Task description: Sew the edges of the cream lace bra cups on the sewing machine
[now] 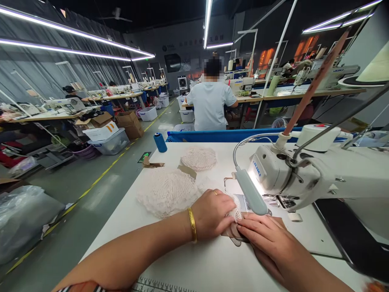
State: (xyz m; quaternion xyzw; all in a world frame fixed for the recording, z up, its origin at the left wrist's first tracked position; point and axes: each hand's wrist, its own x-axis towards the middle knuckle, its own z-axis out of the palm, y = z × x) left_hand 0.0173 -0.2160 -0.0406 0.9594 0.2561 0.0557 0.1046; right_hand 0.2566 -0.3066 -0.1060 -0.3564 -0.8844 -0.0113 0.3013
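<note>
My left hand (212, 213), with a gold bangle and a ring, has its fingers closed on white lace trim (236, 207) just in front of the sewing machine (270, 170). Below the lace lie brown fabric pieces (235, 231), partly covered by both hands. My right hand (267, 233) lies with fingers stretched over the brown fabric, its fingertips close to my left hand's. A lit grey lamp (252, 192) hangs over the stitching area and hides the needle. Left of my left hand sits a large pile of cream lace (170, 190).
A smaller lace bundle (199, 158) and a blue thread cone (160, 142) stand toward the table's far side. A ruler (154, 286) lies at the near edge. Ahead, a person in a white shirt (211, 103) sits at another machine. Boxes and bins line the aisle at left.
</note>
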